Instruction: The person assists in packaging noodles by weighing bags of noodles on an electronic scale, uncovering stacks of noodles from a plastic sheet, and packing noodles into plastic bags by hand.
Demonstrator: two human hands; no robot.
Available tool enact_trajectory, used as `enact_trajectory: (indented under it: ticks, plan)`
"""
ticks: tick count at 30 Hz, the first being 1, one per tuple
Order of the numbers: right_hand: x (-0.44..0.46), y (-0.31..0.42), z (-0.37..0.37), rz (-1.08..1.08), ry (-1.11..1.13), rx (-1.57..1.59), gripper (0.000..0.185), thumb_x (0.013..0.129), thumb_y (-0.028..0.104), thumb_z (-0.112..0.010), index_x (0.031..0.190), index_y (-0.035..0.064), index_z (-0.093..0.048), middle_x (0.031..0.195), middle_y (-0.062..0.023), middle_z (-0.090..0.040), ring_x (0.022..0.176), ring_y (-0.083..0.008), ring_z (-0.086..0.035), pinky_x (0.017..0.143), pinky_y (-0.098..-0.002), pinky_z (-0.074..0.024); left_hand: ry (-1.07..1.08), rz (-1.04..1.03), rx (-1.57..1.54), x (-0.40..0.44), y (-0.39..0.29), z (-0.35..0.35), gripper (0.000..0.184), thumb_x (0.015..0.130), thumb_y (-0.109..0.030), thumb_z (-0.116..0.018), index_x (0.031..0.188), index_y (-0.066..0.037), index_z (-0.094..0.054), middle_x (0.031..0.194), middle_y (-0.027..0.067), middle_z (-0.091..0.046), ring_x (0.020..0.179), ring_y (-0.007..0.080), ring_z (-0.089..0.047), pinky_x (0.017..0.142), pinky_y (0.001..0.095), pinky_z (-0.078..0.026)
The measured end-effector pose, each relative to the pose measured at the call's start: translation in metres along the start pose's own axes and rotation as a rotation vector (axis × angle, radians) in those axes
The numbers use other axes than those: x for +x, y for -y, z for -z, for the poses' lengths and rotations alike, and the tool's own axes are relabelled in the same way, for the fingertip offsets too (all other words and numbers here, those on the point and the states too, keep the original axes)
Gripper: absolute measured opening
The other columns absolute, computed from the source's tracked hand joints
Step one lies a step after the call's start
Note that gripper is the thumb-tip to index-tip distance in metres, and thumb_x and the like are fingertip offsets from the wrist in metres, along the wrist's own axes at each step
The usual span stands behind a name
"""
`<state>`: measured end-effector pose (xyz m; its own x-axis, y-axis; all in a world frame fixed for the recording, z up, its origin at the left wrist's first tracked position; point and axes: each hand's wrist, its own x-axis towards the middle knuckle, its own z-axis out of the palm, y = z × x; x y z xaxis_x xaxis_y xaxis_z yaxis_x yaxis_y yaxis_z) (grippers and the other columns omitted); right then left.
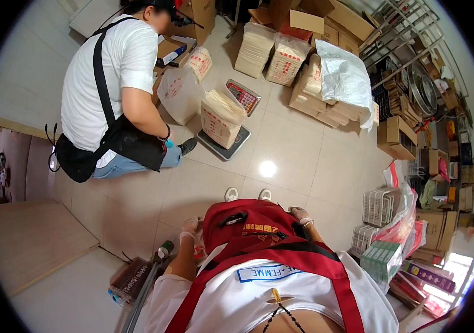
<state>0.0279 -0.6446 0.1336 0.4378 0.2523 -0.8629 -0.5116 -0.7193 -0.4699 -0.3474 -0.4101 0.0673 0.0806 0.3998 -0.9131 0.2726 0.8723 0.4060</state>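
Observation:
My left hand [191,227], in a thin clear glove, hangs beside the left edge of my red apron [248,222]. My right hand [301,215], gloved the same way, is at the apron's right edge. Its fingers look loosely bent and apart, and nothing shows in either hand. Beyond my white shoes [265,194], a clear bag packed with pale flat sticks [221,122] stands on a floor scale [236,149]. The scale's red keypad display [243,96] is behind it. A crouching person [103,94] in a white shirt is beside the scale, a hand near it.
Packed bags [254,50] stand at the back, by a stack under a silver sheet [345,75]. A translucent bag [178,94] is by the person. Shelving with cartons [397,136] lines the right, with white baskets [377,206] nearer me. A pole [139,294] leans at lower left.

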Motion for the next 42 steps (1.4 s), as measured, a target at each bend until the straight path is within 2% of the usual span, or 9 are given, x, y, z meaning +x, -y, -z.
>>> enact_trajectory:
  ticks: [5,7,17,23,32,38,41,42]
  plan:
    - [0.002,-0.001,0.0,-0.006,-0.004,0.008,0.023,0.078,0.015,-0.045,0.092,-0.0015,-0.053,0.084,-0.0136,-0.058,0.073,-0.0208,-0.056,0.067,-0.0281,-0.0458,0.005,0.041,-0.079,-0.022,-0.016,-0.006,0.019,0.076,-0.017,-0.045,0.083,-0.005,-0.057,0.07,0.0089,-0.059,0.053,0.0165,-0.054,0.044,0.0243,-0.039]
    - [0.004,-0.004,0.0,0.003,-0.004,0.0,0.023,0.078,0.015,-0.045,0.092,-0.0015,-0.053,0.084,-0.0138,-0.058,0.074,-0.0209,-0.056,0.067,-0.0282,-0.0458,0.003,0.056,0.004,-0.024,-0.02,-0.006,0.019,0.076,-0.016,-0.044,0.084,-0.005,-0.057,0.071,0.0096,-0.06,0.054,0.0165,-0.055,0.043,0.0238,-0.038]
    - [0.001,-0.003,0.0,0.014,-0.01,-0.08,0.023,0.079,0.014,-0.043,0.094,-0.0006,-0.053,0.084,-0.0128,-0.058,0.075,-0.0197,-0.056,0.067,-0.0271,-0.0452,-0.035,0.074,-0.017,-0.032,-0.024,-0.007,0.02,0.076,-0.016,-0.043,0.085,-0.004,-0.057,0.072,0.0098,-0.06,0.053,0.0159,-0.054,0.041,0.0233,-0.036]
    - [-0.002,-0.002,-0.002,-0.009,-0.01,-0.023,0.023,0.079,0.014,-0.044,0.094,-0.0007,-0.053,0.084,-0.0128,-0.058,0.074,-0.0195,-0.056,0.066,-0.0272,-0.0455,0.013,0.035,0.023,-0.022,-0.013,-0.002,0.022,0.076,-0.016,-0.042,0.085,-0.004,-0.057,0.072,0.0104,-0.06,0.052,0.0153,-0.054,0.039,0.0222,-0.035]
    - [0.003,-0.01,-0.002,-0.012,-0.007,0.025,0.024,0.079,0.015,-0.044,0.094,-0.0012,-0.052,0.086,-0.0133,-0.058,0.075,-0.0203,-0.056,0.067,-0.0277,-0.0454,-0.003,0.024,-0.022,-0.022,-0.012,-0.004,0.023,0.077,-0.017,-0.041,0.087,-0.004,-0.058,0.072,0.0091,-0.059,0.054,0.0158,-0.055,0.042,0.0225,-0.038]
    - [-0.005,-0.006,-0.002,-0.018,-0.017,-0.052,0.024,0.078,0.015,-0.044,0.094,0.0004,-0.053,0.087,-0.0121,-0.058,0.077,-0.0193,-0.055,0.07,-0.027,-0.0444,0.062,0.005,0.061,-0.022,-0.011,0.001,0.022,0.077,-0.017,-0.041,0.084,-0.004,-0.058,0.07,0.007,-0.059,0.053,0.015,-0.055,0.042,0.0227,-0.038]
    - [-0.004,-0.009,-0.002,-0.006,-0.006,-0.015,0.023,0.078,0.015,-0.044,0.093,0.0007,-0.054,0.085,-0.0117,-0.058,0.075,-0.0184,-0.055,0.068,-0.0262,-0.0441,0.043,-0.027,0.141,-0.022,-0.012,-0.001,0.023,0.078,-0.019,-0.041,0.086,-0.005,-0.056,0.072,0.0071,-0.059,0.056,0.0146,-0.055,0.044,0.0232,-0.04]
    - [-0.006,-0.008,-0.003,-0.007,-0.005,-0.013,0.023,0.078,0.015,-0.044,0.093,0.0007,-0.054,0.085,-0.0117,-0.058,0.075,-0.0184,-0.055,0.068,-0.0262,-0.0441,0.152,-0.117,0.045,-0.021,-0.015,-0.004,0.024,0.078,-0.019,-0.042,0.092,-0.005,-0.054,0.077,0.0071,-0.058,0.062,0.0147,-0.055,0.05,0.024,-0.042]
